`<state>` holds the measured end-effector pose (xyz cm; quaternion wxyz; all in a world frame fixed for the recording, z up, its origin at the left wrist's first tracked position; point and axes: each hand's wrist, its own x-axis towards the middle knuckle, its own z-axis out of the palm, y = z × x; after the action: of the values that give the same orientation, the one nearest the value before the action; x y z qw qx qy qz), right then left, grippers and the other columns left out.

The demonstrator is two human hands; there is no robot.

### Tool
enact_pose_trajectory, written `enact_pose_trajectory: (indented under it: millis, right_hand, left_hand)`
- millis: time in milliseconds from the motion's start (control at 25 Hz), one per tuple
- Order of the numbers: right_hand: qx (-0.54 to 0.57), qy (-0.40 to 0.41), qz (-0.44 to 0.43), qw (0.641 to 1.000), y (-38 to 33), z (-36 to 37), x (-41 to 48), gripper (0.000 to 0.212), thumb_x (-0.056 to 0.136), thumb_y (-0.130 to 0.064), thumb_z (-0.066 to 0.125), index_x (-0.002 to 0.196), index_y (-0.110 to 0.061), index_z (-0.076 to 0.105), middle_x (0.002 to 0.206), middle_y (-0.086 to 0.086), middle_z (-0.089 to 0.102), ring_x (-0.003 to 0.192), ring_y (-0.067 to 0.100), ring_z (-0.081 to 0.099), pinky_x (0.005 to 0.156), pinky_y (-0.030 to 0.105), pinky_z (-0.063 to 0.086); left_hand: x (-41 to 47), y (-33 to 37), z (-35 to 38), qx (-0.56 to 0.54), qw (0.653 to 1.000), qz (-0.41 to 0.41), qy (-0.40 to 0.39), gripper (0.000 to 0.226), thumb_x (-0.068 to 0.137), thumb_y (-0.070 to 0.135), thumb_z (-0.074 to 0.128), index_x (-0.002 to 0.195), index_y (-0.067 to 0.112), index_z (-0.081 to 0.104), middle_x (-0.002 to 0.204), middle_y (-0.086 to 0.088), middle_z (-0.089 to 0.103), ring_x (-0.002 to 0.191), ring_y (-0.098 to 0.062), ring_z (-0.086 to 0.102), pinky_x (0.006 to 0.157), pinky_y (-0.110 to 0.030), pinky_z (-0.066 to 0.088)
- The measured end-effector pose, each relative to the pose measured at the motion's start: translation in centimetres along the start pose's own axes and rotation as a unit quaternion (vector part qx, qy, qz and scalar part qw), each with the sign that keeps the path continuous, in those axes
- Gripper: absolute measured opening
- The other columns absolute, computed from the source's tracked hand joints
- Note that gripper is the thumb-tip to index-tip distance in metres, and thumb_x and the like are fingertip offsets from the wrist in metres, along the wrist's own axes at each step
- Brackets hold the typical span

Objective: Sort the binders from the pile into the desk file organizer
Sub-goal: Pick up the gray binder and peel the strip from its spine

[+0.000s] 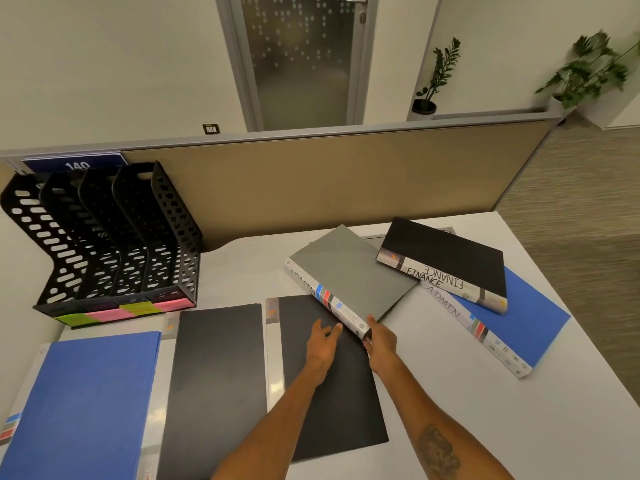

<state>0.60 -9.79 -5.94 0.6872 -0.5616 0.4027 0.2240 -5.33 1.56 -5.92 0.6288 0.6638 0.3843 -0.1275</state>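
A grey binder with "ADMIN" on its spine is tilted up off the desk. My right hand grips its near corner. My left hand hovers open just left of that corner, above a black binder lying flat. To the right lies a pile: a black binder marked "FINANCE" on top of a blue binder marked "ADMIN". The black desk file organizer stands at the back left with empty slots and green and pink labels along its front.
Another black binder and a blue binder lie flat at the near left of the white desk. A tan partition backs the desk. The desk's right edge drops to carpet; plants stand beyond.
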Motion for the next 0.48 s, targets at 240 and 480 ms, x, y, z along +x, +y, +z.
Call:
enact_pose_trajectory:
  millis: [240,480]
  right_hand:
    - [0.058,-0.119,-0.044,0.99,-0.3,1.2,-1.2,0.03,0.087,-0.017,0.07,0.111,0.0,0.063,0.108,0.018,0.069,0.099,0.029,0.069,0.087,0.038,0.057]
    - [0.088,-0.159,-0.081,0.98,-1.0,2.6,-3.1,0.037,0.086,-0.019,0.071,0.118,-0.009,0.055,0.114,0.017,0.068,0.099,0.03,0.07,0.085,0.042,0.058]
  left_hand:
    - [3.4,3.8,-0.3,-0.23,0.972,-0.038,-0.043,0.05,0.093,0.031,0.061,0.135,0.008,0.047,0.119,-0.01,0.065,0.111,-0.023,0.061,0.095,-0.035,0.051]
    - [2.5,7.4,-1.6,-0.289,0.957,0.034,-0.009,0.044,0.088,0.015,0.068,0.126,0.008,0.048,0.112,-0.013,0.064,0.097,-0.025,0.067,0.078,-0.037,0.059]
